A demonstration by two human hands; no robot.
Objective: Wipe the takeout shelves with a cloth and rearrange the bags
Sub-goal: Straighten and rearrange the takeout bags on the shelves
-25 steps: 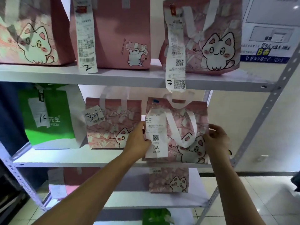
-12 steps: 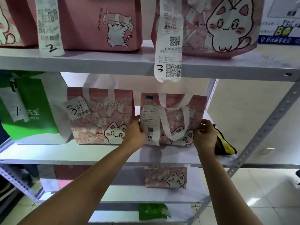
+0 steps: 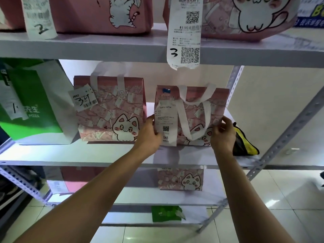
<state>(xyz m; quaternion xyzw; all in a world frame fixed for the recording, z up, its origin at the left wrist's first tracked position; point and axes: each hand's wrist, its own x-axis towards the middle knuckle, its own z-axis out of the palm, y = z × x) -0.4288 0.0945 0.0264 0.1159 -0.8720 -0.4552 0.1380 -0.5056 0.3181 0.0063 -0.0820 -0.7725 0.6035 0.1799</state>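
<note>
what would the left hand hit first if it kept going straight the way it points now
The left hand already touches the pink cat bag it grips with the right hand. Straight on, it would probably meet the neighbouring pink bag; depth is unclear.

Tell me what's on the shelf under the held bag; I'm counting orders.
Below the held bag, on the next shelf, stands one small pink cat bag. Something pink sits further left, largely hidden by the shelf edge and the left arm.
</note>
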